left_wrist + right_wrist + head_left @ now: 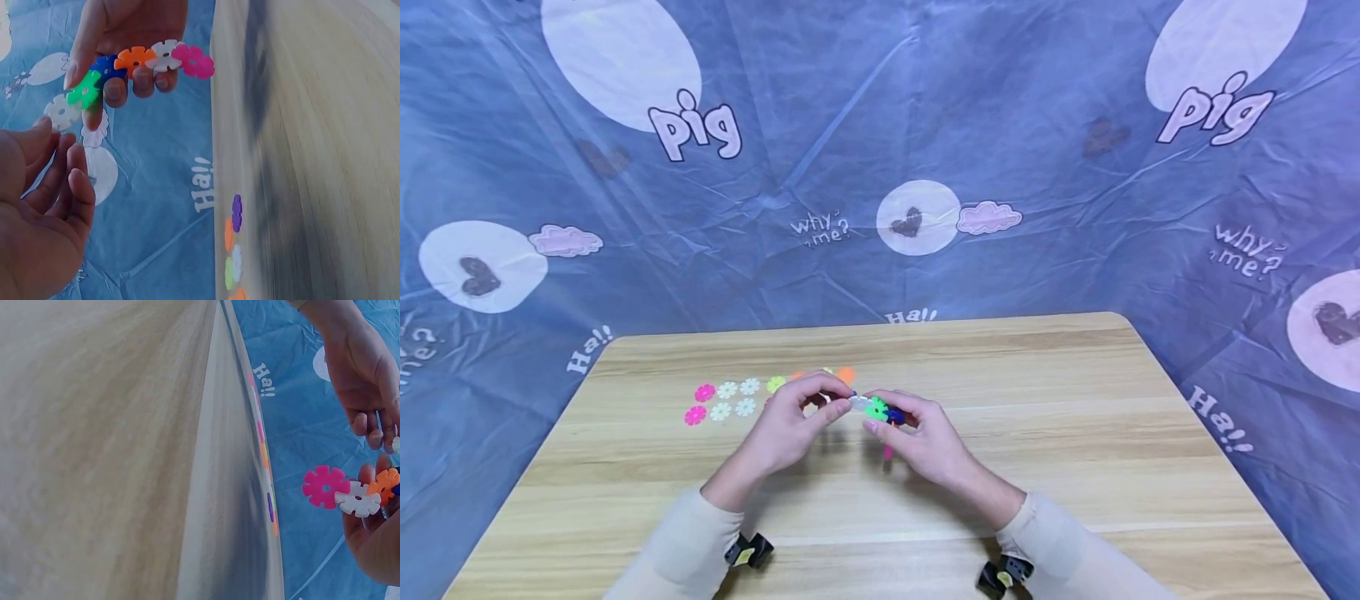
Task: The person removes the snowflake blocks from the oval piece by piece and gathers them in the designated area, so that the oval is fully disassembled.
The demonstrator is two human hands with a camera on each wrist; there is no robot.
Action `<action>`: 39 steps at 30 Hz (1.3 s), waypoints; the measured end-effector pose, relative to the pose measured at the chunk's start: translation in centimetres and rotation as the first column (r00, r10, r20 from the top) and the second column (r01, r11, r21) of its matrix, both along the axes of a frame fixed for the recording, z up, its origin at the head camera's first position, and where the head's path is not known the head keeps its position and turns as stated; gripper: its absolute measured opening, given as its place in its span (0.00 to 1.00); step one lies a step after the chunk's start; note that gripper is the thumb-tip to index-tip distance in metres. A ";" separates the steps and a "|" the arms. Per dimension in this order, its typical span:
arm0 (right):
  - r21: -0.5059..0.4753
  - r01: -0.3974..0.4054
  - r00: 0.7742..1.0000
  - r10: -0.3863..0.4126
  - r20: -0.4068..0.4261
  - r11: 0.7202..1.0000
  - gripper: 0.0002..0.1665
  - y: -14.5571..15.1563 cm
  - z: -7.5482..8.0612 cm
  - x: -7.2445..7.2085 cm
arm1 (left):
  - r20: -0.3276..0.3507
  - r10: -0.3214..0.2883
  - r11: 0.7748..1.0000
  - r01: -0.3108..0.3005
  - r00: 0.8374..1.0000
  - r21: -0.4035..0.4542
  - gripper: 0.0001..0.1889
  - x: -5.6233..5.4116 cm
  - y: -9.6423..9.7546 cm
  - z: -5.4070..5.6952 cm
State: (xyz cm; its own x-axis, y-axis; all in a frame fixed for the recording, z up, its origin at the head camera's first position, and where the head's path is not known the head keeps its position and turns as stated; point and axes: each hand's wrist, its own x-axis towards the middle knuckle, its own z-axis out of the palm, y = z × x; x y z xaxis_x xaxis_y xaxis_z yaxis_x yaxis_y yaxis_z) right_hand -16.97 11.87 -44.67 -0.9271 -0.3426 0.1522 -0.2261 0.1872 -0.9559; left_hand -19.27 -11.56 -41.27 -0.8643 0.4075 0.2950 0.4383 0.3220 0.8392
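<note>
A chain of notched plastic snowflake discs hangs between both hands above the table. My left hand [793, 421] pinches the white disc [62, 112] at its end between thumb and forefinger. This white disc meets the green disc [84, 91], which my right hand [928, 433] grips with its thumb. Beyond the green one come a blue disc [107, 67], an orange disc [133, 60], a second white disc [165, 56] and a pink disc [325, 487] at the free end. My right fingers curl behind the chain. How deep the first white disc's slot sits in the green one I cannot tell.
Loose discs lie in rows on the wooden table [1037, 392], left of centre: pink discs [704, 392], several white discs [727, 389], a yellow-green disc [776, 384] and orange discs [846, 375]. My left hand partly hides the rows. A printed blue cloth [760, 275] hangs behind the table.
</note>
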 end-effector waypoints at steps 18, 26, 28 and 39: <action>-0.088 -0.012 0.996 0.020 0.090 0.996 0.33 0.1 0.1 0.0 | -0.077 0.091 0.981 -0.076 0.993 0.178 0.04 0.5 0.4 -0.5; -0.118 -0.041 0.994 0.053 0.099 0.992 0.27 -0.2 -0.1 0.2 | -0.036 0.091 0.971 -0.081 0.995 0.224 0.04 0.6 0.9 -0.8; -0.122 -0.031 0.994 0.044 0.105 0.992 0.26 -0.2 -0.2 0.2 | -0.031 0.087 0.970 -0.078 0.996 0.231 0.04 0.7 1.0 -0.9; -0.121 0.026 0.997 -0.017 0.073 0.992 0.21 -0.2 -0.1 0.3 | 0.036 0.074 0.972 -0.080 0.997 0.223 0.05 0.8 1.3 -1.0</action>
